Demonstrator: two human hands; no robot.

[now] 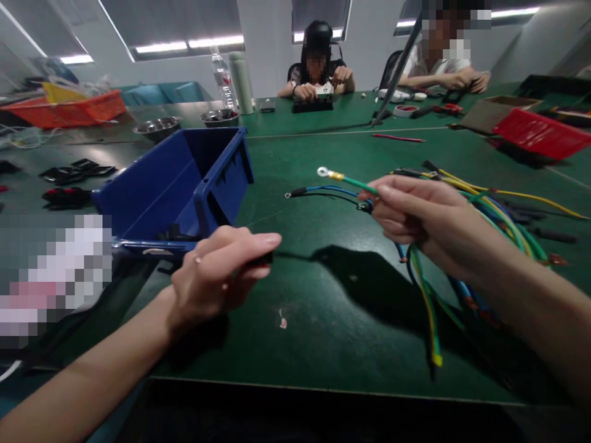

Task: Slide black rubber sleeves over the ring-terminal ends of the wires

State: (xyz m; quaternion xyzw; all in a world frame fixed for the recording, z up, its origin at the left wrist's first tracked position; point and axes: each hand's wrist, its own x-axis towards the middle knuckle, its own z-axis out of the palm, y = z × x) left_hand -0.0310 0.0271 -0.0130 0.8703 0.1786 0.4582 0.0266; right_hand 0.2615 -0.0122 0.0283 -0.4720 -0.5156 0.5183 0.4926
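Observation:
My right hand (410, 206) pinches a green wire (357, 183) that ends in a metal ring terminal (323, 171) with a yellow collar, held up above the table and pointing left. My left hand (226, 264) is closed, thumb against the fingers, in front of the blue bin. Something small and dark shows beneath its thumb, but I cannot make out what it is. Below and behind my right hand lies a bundle of wires (526, 237) in green, yellow and blue. A blue and black wire with a ring end (300, 192) rests on the table between the hands.
At left stands a blue plastic bin (152, 178), with dark parts by its near edge. Metal bowls (159, 128), a bottle (224, 80) and a green flask (241, 83) are farther back. A red bin (540, 134) sits at right. Two people work across the green table (295, 351).

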